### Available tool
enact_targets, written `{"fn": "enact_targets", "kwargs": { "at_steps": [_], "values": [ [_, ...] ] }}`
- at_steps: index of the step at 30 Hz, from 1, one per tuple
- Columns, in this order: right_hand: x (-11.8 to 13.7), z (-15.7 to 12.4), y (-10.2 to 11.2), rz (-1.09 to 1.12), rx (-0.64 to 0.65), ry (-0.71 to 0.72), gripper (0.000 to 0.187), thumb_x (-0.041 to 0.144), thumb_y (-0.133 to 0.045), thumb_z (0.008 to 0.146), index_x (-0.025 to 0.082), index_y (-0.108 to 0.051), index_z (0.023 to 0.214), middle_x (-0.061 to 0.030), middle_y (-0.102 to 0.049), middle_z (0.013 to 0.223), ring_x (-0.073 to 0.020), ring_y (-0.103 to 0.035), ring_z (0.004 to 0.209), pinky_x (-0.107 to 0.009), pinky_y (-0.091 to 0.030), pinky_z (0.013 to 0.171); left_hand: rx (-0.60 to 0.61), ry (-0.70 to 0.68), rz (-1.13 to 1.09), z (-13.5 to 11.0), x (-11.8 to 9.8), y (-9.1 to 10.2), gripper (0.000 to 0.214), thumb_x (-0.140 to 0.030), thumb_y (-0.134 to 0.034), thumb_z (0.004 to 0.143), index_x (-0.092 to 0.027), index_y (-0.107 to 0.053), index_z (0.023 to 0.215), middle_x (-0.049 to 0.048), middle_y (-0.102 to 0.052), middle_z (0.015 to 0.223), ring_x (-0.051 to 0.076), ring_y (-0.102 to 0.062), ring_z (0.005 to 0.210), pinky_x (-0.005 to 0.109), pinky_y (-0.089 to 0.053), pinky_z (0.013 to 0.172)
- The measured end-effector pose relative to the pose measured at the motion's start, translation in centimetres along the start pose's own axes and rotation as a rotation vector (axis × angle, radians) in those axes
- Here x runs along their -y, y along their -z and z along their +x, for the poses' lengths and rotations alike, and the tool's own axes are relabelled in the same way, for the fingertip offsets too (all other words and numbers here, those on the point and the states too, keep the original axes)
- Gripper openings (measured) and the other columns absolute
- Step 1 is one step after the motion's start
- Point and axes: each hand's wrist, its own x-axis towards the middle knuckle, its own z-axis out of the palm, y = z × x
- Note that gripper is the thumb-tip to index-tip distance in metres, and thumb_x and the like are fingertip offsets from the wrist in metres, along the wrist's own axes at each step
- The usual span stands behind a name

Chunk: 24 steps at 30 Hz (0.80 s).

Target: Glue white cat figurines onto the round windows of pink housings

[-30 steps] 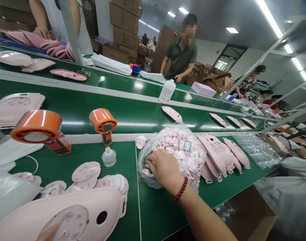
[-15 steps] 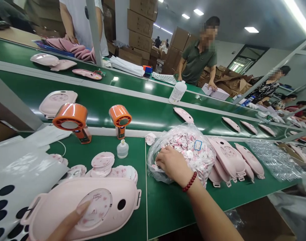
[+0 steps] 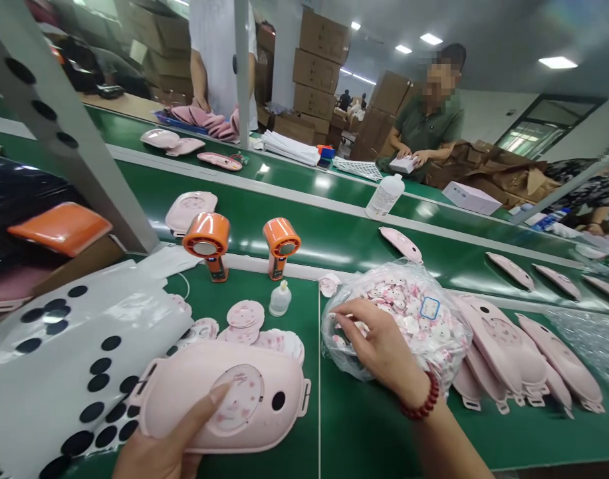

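My left hand [image 3: 167, 442] grips a pale pink plastic housing [image 3: 219, 399] at the bottom of the view, its thumb resting on the round printed disc [image 3: 237, 399] set in the housing. My right hand [image 3: 379, 339], wearing a red bead bracelet [image 3: 420, 397], reaches into the mouth of a clear plastic bag [image 3: 397, 332]. The bag is full of small pink-and-white round pieces. The fingertips are partly hidden among them, so I cannot tell whether they pinch one.
Stacked pink discs [image 3: 244, 319] lie on the green belt [image 3: 294, 426] beside a sheet of black adhesive dots [image 3: 85, 372]. Beyond stand orange handheld fans [image 3: 206, 243] and a small glue bottle [image 3: 280, 299]. Pink housings [image 3: 498, 352] lie to the right. A co-worker [image 3: 427, 126] handles a white box across the belts.
The view has swung left, so everything sits further right. My left hand has the housing more firmly in view. The co-worker has lifted a white box.
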Motion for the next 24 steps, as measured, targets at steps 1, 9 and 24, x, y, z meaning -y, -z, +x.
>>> {"fn": "enact_targets", "kwargs": {
  "at_steps": [1, 9, 24],
  "values": [
    [1.0, -0.2, 0.0, 0.099, -0.005, 0.04, 0.02, 0.022, -0.048, 0.101, 0.022, -0.068, 0.105, -0.0056, -0.072, 0.101, -0.0183, -0.065, 0.095, -0.032, -0.053, 0.085, -0.037, 0.011, -0.043, -0.3, -0.2, -0.7, 0.046, -0.033, -0.089, 0.058, -0.031, -0.071, 0.101, -0.0055, -0.065, 0.133, 0.031, -0.054, 0.129, 0.036, -0.055, 0.098],
    [8.1, -0.8, -3.7, 0.429, 0.008, 0.317, 0.017, 0.026, -0.06, 0.097, 0.028, -0.066, 0.113, 0.0037, -0.076, 0.1, -0.014, -0.062, 0.082, -0.031, -0.048, 0.086, 0.027, -0.02, -0.111, -0.7, -0.1, -2.1, 0.077, -0.018, -0.087, 0.058, -0.031, -0.061, 0.129, 0.0013, -0.064, 0.134, 0.029, -0.061, 0.12, 0.03, -0.059, 0.087],
    [8.7, -2.2, -6.2, 0.151, -0.258, 0.391, 0.018, 0.025, -0.063, 0.094, 0.028, -0.068, 0.111, -0.003, -0.075, 0.093, -0.0192, -0.063, 0.08, -0.033, -0.055, 0.075, 0.008, 0.002, -0.147, -0.5, 0.3, -1.3, 0.078, -0.02, -0.087, 0.06, -0.035, -0.058, 0.131, 0.0017, -0.068, 0.126, 0.03, -0.063, 0.116, 0.034, -0.061, 0.083]
  ]
}}
